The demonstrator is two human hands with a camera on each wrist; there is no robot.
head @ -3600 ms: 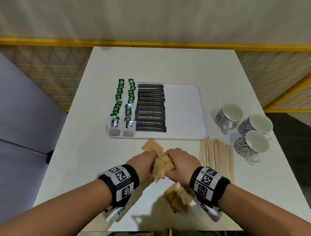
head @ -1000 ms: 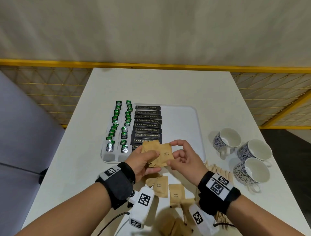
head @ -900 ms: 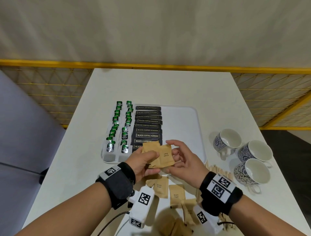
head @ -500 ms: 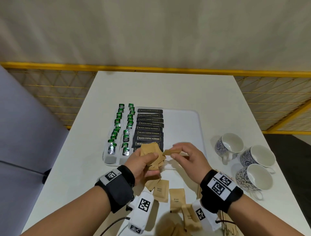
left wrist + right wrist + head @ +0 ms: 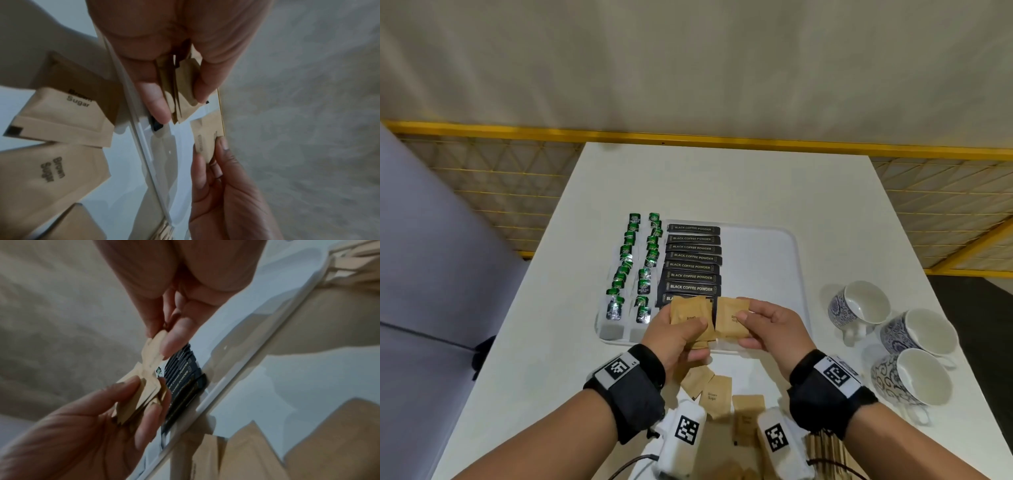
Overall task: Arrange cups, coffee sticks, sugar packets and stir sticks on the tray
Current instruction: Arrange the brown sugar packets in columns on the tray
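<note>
My left hand [image 5: 681, 334] grips a small stack of brown sugar packets [image 5: 690, 317] above the near edge of the white tray [image 5: 767, 260]. My right hand [image 5: 756, 323] pinches a single brown sugar packet [image 5: 731, 320] just right of the stack. In the left wrist view the stack [image 5: 180, 91] sits between thumb and fingers, with the single packet [image 5: 207, 138] pinched beyond it. On the tray lie a column of black coffee sticks [image 5: 692, 260] and two rows of green-topped sachets [image 5: 633, 267]. More sugar packets [image 5: 717, 394] lie on the table below my hands.
Three blue-patterned cups [image 5: 859, 308] [image 5: 921, 337] [image 5: 912, 380] stand on the table right of the tray. Wooden stir sticks [image 5: 825, 445] lie by my right wrist. The tray's right half is bare. A grey seat [image 5: 431, 291] is at the left.
My hands gathered packets from the table and lifted them over the tray's near edge. My right hand has drawn one packet off the stack and turned it flat beside it.
</note>
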